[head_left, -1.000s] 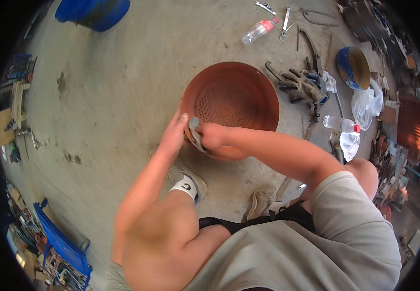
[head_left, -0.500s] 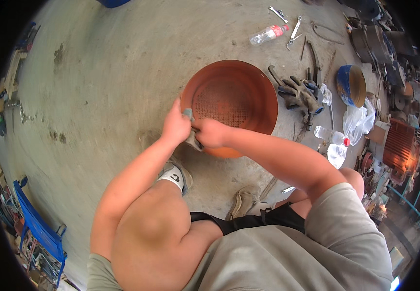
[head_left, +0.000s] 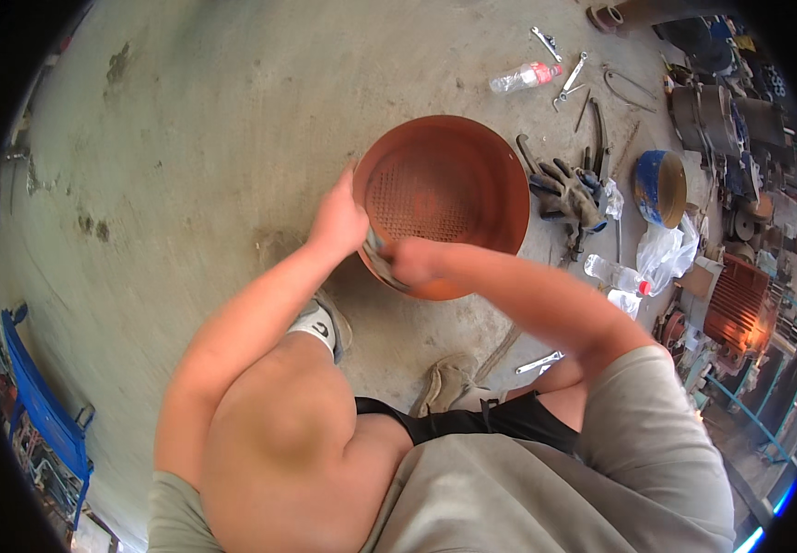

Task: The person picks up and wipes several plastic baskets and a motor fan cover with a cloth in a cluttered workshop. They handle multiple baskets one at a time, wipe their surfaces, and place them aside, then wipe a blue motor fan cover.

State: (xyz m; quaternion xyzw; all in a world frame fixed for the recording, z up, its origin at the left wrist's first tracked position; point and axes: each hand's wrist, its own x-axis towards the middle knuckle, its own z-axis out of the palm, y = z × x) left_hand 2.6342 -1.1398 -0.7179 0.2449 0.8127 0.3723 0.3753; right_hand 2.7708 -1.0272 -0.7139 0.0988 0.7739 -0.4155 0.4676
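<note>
Apart from each other by a little had come the left hand point(head_left: 341, 221) and the right hand point(head_left: 414, 263), which half a second earlier met at the cloth; the left one had gone slightly higher along the rim. Taking the clock from the middle of the red-brown drum point(head_left: 492, 175), the left hand was against the rim near nine, curled, but its fingertips were hidden, so I could not tell whether it gripped. The right hand was closed around the grey cloth point(head_left: 376, 252) at about seven to eight, against the wall.

In my judgement, the drum could turn or tip if the right hand pressed hard while the left only leaned on it; the cloth could also catch on the rim's edge.

The drum was in front of the person, its mouth facing up toward the head. Being round, it showed no long axis across the mouth; its depth ran downward to the patterned bottom. I could not tell if it rested flat.

Near its three o'clock lay gloves point(head_left: 564, 198), farther a blue ring point(head_left: 660, 189), and at four a clear bottle point(head_left: 606, 270).
</note>
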